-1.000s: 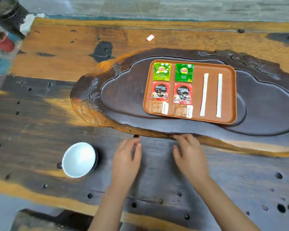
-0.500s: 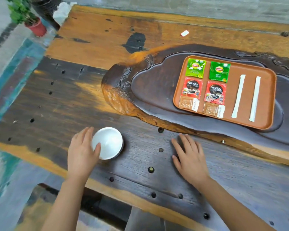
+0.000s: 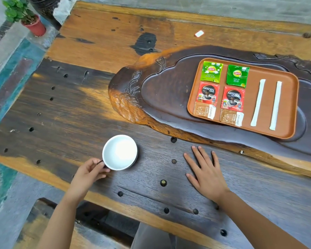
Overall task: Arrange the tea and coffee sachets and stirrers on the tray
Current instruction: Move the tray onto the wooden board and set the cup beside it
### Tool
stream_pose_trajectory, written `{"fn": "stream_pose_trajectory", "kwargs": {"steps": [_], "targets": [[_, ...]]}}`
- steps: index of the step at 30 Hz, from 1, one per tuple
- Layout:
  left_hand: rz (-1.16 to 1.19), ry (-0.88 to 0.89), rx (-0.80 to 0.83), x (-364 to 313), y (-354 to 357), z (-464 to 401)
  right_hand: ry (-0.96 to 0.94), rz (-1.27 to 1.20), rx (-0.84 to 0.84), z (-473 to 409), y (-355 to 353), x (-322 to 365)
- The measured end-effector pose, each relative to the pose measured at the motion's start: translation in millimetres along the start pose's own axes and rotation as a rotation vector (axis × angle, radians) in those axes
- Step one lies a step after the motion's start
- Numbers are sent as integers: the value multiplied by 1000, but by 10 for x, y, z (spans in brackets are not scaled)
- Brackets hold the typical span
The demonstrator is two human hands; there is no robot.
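Left hand (image 3: 87, 174) now pinching white cup (image 3: 120, 152) handle, right hand (image 3: 206, 174) still flat, fingers spread, tray (image 3: 287, 105) unchanged

Two tea sachets (image 3: 211, 71), two coffee sachets (image 3: 207, 94), two sugar sachets (image 3: 204, 110), two stirrers (image 3: 258, 102), one cup (image 3: 120, 152)

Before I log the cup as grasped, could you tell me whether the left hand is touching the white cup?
Touching: the head view shows the left hand pinching the white cup at its handle.

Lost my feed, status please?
Left hand gripping cup handle. Right hand flat on table. Sachets, stirrers arranged on tray. Nothing obstructing.
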State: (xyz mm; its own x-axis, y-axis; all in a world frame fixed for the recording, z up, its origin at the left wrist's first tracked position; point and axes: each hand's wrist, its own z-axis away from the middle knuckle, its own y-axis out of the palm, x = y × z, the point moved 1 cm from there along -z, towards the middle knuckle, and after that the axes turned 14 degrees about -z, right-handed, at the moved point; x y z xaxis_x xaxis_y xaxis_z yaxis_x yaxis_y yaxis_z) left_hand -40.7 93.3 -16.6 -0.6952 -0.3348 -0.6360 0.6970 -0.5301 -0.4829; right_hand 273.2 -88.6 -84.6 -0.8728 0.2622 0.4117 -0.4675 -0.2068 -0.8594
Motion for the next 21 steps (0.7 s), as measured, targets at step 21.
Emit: {"fn": "stream_pose_trajectory", "kwargs": {"steps": [21], "targets": [[18, 390, 221, -1977, 317, -1075, -268, -54, 70, -130, -75, -232]]}}
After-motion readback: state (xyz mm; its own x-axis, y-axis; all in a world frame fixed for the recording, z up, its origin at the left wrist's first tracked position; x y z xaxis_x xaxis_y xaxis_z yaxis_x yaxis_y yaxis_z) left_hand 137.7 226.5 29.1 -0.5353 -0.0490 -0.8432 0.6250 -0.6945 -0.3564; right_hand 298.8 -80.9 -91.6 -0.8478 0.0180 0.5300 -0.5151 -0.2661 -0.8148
